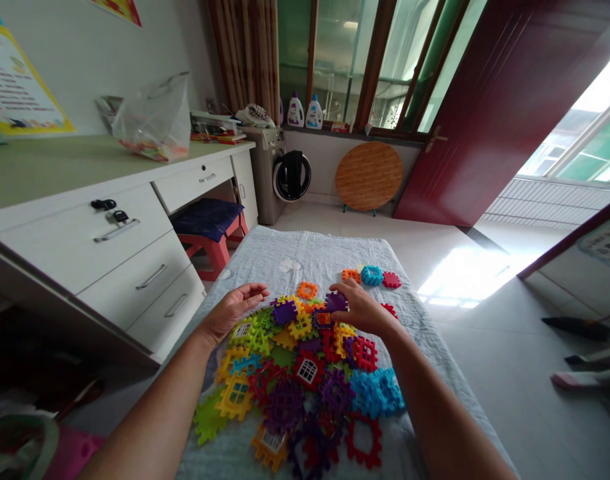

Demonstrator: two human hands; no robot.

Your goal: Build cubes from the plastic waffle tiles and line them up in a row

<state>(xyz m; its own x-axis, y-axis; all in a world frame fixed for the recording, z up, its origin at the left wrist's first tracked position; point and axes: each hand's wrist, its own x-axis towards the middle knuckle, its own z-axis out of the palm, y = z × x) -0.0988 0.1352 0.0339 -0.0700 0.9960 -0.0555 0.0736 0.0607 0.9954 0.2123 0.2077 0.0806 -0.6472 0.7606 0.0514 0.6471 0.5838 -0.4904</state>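
Many interlocking plastic pieces in several colours lie heaped on a cloth-covered table (305, 250). My right hand (359, 305) grips a purple piece (337, 303) between thumb and fingers at the far side of the heap. My left hand (237, 308) hovers at the heap's far left, fingers loosely curved and apart, with nothing in it. An orange piece (307, 290) rests between the hands. Beyond my right hand are an orange piece (351, 275), a blue stack (371, 275) and red pieces (391, 279). Light blue pieces (377, 392) are grouped near my right forearm.
A white desk (129, 180) with a plastic bag (157, 120) on it stands at the left. Under it is a red stool (209, 250) with a dark cushion. A washing machine (269, 173) and a round wooden board (369, 175) are beyond the table.
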